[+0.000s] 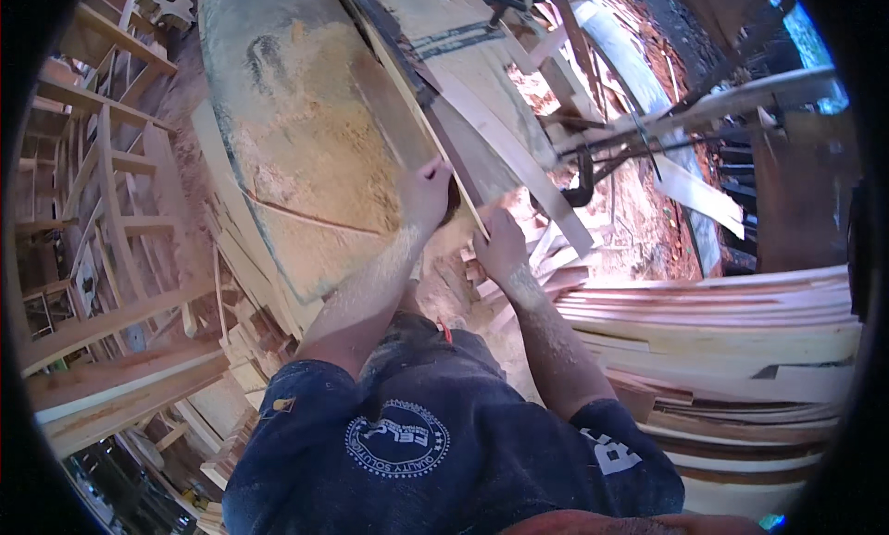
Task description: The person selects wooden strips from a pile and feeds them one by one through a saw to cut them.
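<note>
From where I stand, a thin strip of wood (pixel 410 94) runs from the top centre of the frame down to the middle, along the worktable (pixel 222 35). The right hand (pixel 501 245), just right of centre, has its fingers closed on the strip's near end. The left hand (pixel 427 194), just left of it, is curled against the strip further up; whether it truly grips, I can't tell. Sawdust (pixel 319 165) coats the tabletop to the left and dusts both forearms. A wider pale board (pixel 514 155) lies to the strip's right, slanting toward centre right. Boards are piled in a stack (pixel 713 322) at lower right, and wooden frames (pixel 113 197) stand at far left.
</note>
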A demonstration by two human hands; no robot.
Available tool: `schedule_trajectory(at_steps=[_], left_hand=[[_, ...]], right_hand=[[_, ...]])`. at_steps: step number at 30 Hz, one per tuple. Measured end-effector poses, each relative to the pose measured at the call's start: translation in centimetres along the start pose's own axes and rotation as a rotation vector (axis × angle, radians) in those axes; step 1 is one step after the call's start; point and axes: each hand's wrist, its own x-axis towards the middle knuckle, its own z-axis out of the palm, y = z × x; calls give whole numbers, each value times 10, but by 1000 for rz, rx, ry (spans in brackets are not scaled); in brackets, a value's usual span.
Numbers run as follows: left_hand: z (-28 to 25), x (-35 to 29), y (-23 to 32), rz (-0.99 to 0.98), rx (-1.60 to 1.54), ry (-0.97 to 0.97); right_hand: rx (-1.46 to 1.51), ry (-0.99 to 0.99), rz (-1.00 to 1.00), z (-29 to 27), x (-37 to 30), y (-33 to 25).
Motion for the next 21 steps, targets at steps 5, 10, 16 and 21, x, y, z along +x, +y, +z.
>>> schedule_trajectory(at_steps=[5, 10, 16, 21], left_hand=[[-6, -116, -13, -488, -493, -265], [2, -154, 8, -946, -872, -481], [31, -209, 18, -206, -419, -509], [-16, -208, 135, 489, 76, -399]], right_hand=[[-31, -193, 146, -80, -163, 41], [-122, -316, 408, -159, -305, 56], [-362, 51, 540, -161, -385, 105], [-182, 106, 252, -177, -325, 77]])
